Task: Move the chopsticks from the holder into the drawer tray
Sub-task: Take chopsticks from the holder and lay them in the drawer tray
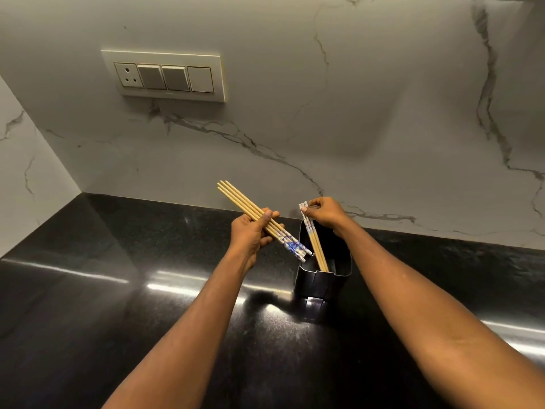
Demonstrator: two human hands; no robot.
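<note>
A black holder [323, 278] stands on the dark counter near the wall. My left hand [252, 231] grips a bundle of several wooden chopsticks [241, 205] with blue-and-white patterned ends; the bundle slants from upper left down to the holder's rim. My right hand [326, 212] pinches the patterned tops of a few more chopsticks [317, 246], whose plain tips still reach down inside the holder. No drawer or tray is in view.
The glossy black countertop [132, 305] spreads left and right of the holder. A white marble backsplash [324, 128] rises behind it, with a switch and socket panel [165, 75] at upper left. A side wall closes the corner at far left.
</note>
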